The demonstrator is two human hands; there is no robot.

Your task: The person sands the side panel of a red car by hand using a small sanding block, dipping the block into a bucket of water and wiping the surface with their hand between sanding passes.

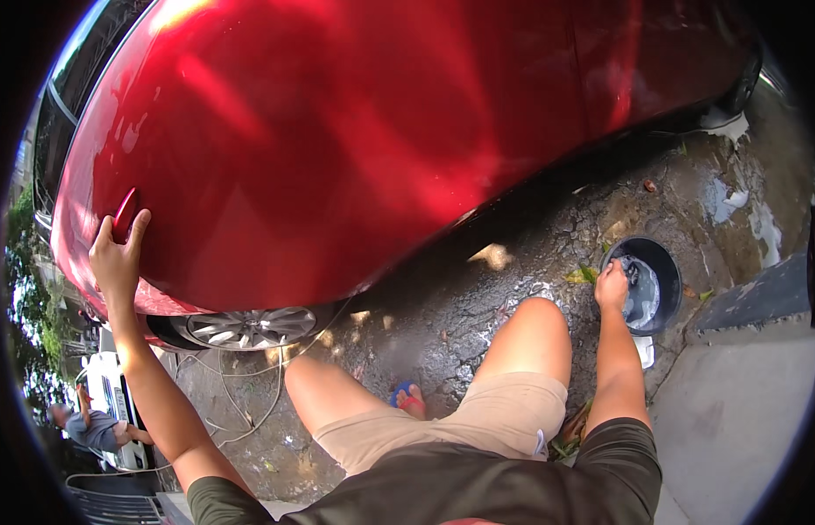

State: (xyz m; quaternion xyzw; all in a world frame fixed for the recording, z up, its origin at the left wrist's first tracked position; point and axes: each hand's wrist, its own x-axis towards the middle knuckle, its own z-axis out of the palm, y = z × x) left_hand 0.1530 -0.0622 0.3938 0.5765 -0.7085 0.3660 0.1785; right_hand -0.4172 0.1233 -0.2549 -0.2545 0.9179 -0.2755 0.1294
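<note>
A large glossy red car fills the upper part of the view, with water marks on its paint. My left hand is closed around its red door handle at the far left. On the right, a dark round bucket stands on the wet ground. Soapy, whitish water lies inside it. My right hand is closed at the bucket's left side, over the rim. Something dark shows beside its fingers, too unclear to name.
A thin hose loops over the ground near the car's wheel. A concrete ledge borders the right side. Another person is by a white vehicle at the lower left.
</note>
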